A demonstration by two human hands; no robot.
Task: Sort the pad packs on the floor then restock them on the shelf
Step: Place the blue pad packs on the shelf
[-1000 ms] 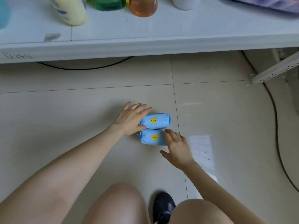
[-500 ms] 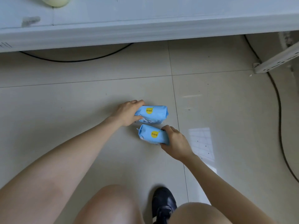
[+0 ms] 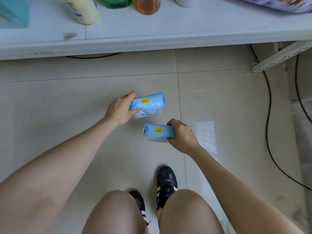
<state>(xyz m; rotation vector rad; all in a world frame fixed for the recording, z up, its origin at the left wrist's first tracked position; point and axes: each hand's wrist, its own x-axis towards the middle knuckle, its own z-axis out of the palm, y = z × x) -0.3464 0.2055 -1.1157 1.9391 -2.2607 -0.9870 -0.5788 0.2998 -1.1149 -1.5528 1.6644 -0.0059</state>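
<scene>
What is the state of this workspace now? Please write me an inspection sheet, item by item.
Surface: pale tiled floor, glossy.
Job's things: two blue pad packs with yellow stickers, far pack and near pack, apart.
Clutter: cream bottle, green bottle, orange bottle on the shelf.
Grippers: left hand grips far pack; right hand grips near pack.
Cables: black cable on floor at right; second cable under shelf.
Surroundings: white metal bracket at right; black shoes below.

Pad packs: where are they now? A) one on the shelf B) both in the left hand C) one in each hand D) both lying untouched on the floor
C: the left hand grips the farther pad pack, and the right hand grips the nearer pad pack.
</scene>
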